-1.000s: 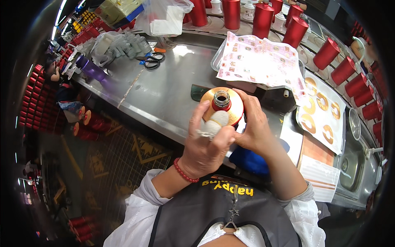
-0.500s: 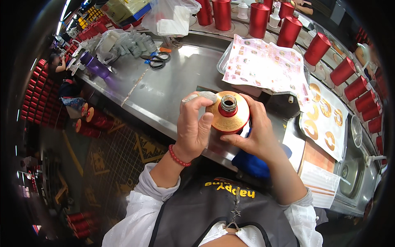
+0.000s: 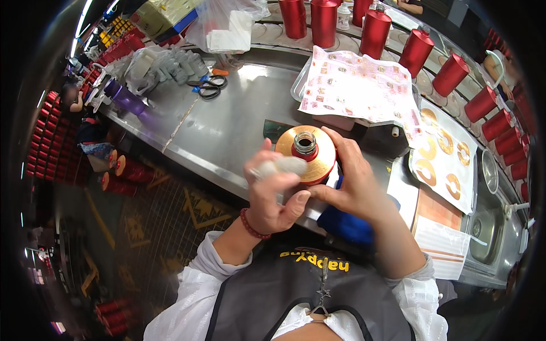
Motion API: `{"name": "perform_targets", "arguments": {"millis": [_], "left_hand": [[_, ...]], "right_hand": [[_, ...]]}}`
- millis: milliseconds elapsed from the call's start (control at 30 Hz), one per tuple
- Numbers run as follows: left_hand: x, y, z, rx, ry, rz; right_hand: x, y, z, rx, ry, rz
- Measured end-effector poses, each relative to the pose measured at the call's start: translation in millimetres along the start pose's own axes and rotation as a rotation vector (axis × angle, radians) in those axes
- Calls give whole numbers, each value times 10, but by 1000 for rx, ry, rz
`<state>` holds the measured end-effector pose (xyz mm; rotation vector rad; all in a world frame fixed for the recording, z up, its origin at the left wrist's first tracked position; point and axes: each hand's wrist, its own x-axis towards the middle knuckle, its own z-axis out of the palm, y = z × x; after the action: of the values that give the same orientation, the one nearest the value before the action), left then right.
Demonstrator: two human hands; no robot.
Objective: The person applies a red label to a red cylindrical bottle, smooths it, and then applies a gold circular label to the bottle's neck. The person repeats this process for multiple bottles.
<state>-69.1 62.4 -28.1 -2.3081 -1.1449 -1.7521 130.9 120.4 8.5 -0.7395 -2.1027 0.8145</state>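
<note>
A red bottle (image 3: 314, 183) with a clear glass neck stands upright in front of me, a gold ring-shaped label (image 3: 321, 149) around its shoulder. My right hand (image 3: 354, 184) wraps the bottle's right side, thumb at the front. Over the label's near left part is my left hand (image 3: 268, 196), its fingers apart and smeared by motion. A whitish-grey cover (image 3: 282, 167) sits on one of its fingers. Whether that finger touches the label I cannot tell. The bottle's lower body is mostly hidden by my hands and the gold shoulder.
Red bottles (image 3: 376, 31) stand along a curved conveyor. A printed pink sheet (image 3: 358, 85) lies on a tray behind my hands. Gold ring labels (image 3: 425, 172) rest on a white sheet at right, beside a sink (image 3: 483, 233). Scissors (image 3: 210, 88) and a purple bottle (image 3: 124, 98) are at left.
The covered finger of my left hand has swept from the label's far left edge to its near left part. The bottle sits slightly further left in view. Conveyor bottles have shifted right.
</note>
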Motion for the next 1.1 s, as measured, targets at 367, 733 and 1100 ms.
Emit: {"name": "perform_targets", "arguments": {"millis": [367,733,1100], "left_hand": [[147,-150,86,-753,-137,-602],[148,-251,46,-879,-237,-640],[-19,-282,140,-404,-164,-432]], "right_hand": [[880,71,-439,-67,-93,29],[1022,129,-204,89,-83,157],[277,-48,-286,-232,260,-311]]}}
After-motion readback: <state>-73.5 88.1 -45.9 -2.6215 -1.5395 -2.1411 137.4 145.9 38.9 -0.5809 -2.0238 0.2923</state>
